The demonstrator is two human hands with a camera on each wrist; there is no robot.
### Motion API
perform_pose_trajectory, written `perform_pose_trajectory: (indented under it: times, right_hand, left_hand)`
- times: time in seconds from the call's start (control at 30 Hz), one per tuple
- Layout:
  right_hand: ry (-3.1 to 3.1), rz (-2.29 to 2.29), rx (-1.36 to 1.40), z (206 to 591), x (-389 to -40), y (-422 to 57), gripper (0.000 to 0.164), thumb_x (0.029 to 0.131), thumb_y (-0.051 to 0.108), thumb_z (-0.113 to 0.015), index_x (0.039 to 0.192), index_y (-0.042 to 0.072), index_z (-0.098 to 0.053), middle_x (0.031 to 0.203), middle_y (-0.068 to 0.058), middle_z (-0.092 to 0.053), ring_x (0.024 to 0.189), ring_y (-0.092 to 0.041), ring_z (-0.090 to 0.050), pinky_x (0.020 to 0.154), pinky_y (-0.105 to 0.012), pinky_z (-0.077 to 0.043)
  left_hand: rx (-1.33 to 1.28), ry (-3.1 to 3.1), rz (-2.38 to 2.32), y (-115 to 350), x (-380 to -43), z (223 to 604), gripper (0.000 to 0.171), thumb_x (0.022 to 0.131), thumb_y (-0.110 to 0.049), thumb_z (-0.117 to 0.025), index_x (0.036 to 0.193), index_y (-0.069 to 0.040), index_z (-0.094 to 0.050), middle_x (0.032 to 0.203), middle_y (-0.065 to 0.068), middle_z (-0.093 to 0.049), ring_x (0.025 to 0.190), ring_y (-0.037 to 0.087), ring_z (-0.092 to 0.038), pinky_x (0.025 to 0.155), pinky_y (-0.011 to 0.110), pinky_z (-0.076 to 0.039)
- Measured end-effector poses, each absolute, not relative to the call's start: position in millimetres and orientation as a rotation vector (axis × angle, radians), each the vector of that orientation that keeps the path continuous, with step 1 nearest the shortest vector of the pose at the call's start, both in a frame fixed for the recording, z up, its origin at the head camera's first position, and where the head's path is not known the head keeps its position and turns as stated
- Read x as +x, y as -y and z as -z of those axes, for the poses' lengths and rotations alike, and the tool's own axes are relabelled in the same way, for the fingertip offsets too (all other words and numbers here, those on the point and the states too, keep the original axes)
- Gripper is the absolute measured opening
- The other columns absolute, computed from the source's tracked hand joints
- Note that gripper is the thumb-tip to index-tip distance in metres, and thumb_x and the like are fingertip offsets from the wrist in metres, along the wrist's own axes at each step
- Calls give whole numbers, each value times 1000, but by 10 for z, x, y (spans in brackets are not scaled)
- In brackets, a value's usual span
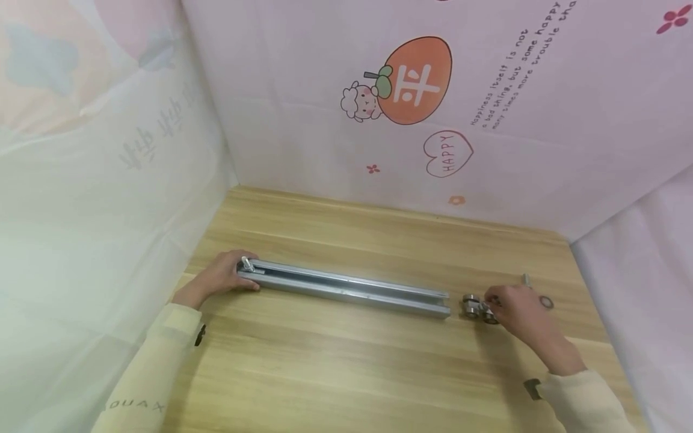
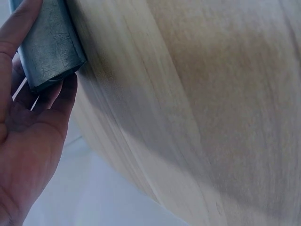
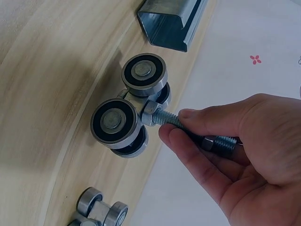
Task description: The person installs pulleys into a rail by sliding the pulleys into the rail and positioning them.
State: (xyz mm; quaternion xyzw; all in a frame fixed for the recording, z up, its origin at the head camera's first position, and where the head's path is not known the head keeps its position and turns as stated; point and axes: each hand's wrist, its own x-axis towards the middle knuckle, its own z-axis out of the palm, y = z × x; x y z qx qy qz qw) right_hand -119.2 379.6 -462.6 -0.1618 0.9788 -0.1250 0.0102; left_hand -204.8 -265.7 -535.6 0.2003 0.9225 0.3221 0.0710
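A long metal C-channel rail [image 1: 352, 288] lies on the wooden table with its slot facing up. My left hand [image 1: 224, 273] grips its left end, thumb on one side and fingers on the other, as the left wrist view shows. At that end a bolt [image 1: 247, 263] sticks up from the slot. My right hand [image 1: 520, 313] pinches the threaded bolt [image 3: 167, 117] of a four-wheeled roller trolley [image 3: 134, 101] between thumb and fingers. The trolley is just off the rail's open right end [image 3: 169, 28], apart from it. Fingers hide part of the bolt.
Another roller trolley [image 3: 96, 207] lies on the table beyond my right hand, partly hidden in the head view, with its bolt [image 1: 526, 279] showing. Printed cloth walls [image 1: 303, 138] enclose the wooden tabletop [image 1: 325, 373] at the back and both sides.
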Motion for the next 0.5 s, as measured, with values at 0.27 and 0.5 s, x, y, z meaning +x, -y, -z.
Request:
perform_pose_trajectory:
  times: [0.27, 0.5]
  right_hand:
    - [-3042, 416, -543, 4655, -1219, -3704, 14, 79, -10, -80, 89, 0, -77, 81, -12, -76, 65, -19, -67, 61, -42, -61]
    - [-3064, 460, -570, 4728, -1244, -3644, 16, 77, -12, -80, 88, -1, -77, 82, -14, -77, 69, -23, -71, 63, -39, -63]
  left_hand:
    - [580, -2763, -968, 2666, -2049, 5337, 71, 69, -28, -100, 126, 2, -70, 118, 20, -75, 103, 33, -69, 97, 58, -54]
    - [567, -2755, -953, 2662, -2062, 5325, 72, 70, -30, -100, 127, 2, -70, 119, 21, -74, 103, 34, -69, 98, 60, -54]
